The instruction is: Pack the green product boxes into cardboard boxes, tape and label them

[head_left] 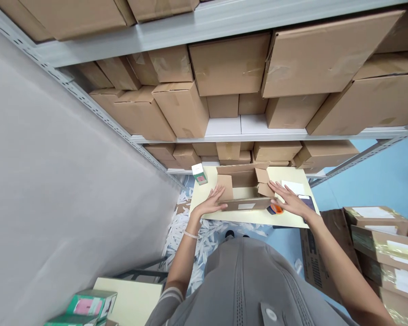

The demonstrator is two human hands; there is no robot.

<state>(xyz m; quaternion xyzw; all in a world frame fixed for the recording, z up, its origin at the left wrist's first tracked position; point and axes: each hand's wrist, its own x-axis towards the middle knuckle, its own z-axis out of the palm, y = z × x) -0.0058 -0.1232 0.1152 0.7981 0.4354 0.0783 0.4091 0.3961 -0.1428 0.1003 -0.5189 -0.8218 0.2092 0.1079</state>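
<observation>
A brown cardboard box (233,205) with its flaps raised stands in front of me on a pale yellow table. Through its top the pale bottom shows, and a white label is on its near wall. My left hand (211,202) rests against the box's left side, fingers stretched out. On the right side, my right hand (288,199) lies with spread fingers at a folded flap (263,181). Close under that hand is an orange and dark blue round object (276,208), partly hidden, perhaps a tape roll. A small green and white carton (199,174) stands at the table's left back corner.
Metal shelves (224,138) packed with cardboard boxes rise behind the table (295,221). A dark phone-like object (306,203) and white paper (293,186) lie at right. Paper strips (180,231) litter the floor. Taped boxes (384,240) are stacked right; green cartons (91,304) sit lower left.
</observation>
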